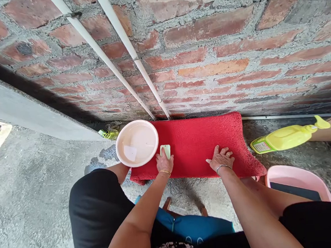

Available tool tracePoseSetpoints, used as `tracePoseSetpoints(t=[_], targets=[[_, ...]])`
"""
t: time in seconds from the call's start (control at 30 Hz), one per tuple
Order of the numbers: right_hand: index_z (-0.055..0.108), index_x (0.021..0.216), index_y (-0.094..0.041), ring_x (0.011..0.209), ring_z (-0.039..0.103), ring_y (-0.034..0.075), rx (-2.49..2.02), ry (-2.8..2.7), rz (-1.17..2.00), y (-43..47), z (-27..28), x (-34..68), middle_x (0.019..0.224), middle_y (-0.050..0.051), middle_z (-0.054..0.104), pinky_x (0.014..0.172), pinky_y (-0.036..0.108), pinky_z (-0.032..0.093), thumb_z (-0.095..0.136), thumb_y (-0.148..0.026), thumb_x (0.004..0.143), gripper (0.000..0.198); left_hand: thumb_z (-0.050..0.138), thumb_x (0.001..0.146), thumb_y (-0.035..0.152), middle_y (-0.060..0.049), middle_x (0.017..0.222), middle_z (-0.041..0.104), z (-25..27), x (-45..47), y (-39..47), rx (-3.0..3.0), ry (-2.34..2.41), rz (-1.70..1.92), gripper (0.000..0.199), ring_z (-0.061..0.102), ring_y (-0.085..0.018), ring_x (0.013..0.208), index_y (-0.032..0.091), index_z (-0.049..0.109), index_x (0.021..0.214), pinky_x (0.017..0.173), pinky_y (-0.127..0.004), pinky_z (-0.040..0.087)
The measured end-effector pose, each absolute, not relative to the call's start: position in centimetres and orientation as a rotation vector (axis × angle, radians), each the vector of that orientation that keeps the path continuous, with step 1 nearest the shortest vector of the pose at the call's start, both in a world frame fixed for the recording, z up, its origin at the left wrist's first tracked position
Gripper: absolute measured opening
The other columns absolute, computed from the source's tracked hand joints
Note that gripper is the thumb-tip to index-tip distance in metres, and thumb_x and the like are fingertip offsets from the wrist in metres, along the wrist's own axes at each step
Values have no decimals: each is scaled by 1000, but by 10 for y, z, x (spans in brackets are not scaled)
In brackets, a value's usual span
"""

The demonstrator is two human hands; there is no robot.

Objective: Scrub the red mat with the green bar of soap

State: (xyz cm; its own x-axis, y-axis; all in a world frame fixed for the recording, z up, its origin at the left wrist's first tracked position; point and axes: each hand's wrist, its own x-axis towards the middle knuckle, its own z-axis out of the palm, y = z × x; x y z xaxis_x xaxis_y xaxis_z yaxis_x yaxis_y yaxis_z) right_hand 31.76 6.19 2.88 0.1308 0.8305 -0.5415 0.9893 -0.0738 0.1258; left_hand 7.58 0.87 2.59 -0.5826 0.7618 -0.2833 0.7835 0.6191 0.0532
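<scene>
A red, fuzzy cloth (193, 148) lies spread over a low support in front of me. My left hand (164, 164) is closed around a small, pale green, round-cornered block (167, 150) on the cloth; its underside is hidden. Farther right, my right hand (221, 160) presses on the red cloth with its fingers spread and nothing in it. Just left of my left hand stands a pale round basin (120, 137) of water, with a white rectangular piece (130, 153) in it.
To the right lies a yellow pump bottle (285, 137), near a pink basin (311, 173) that holds a dark flat thing. White pipes (137, 61) run down the brick wall (204, 35). A yellow-green item (110, 134) sits behind the round basin. My knees flank the cloth.
</scene>
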Motion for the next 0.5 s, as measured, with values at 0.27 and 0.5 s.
tracePoseSetpoints(t=[0.27,0.5], targets=[[17,153,-11,137,25,48,1968,1724,-469,63,26,318,152,33,16,99,63,28,52,-67,81,98,54,84,57,-14,124,50,18,150,-14,1711,2144,-179,77,50,-28,109,30,30,152,81,-35,49],[16,154,-13,136,28,47,1963,1727,-439,62,24,319,152,31,18,98,62,31,48,-65,84,92,54,84,57,-12,124,51,27,91,-42,1573,2291,-176,75,51,-28,109,30,33,151,85,-36,48]])
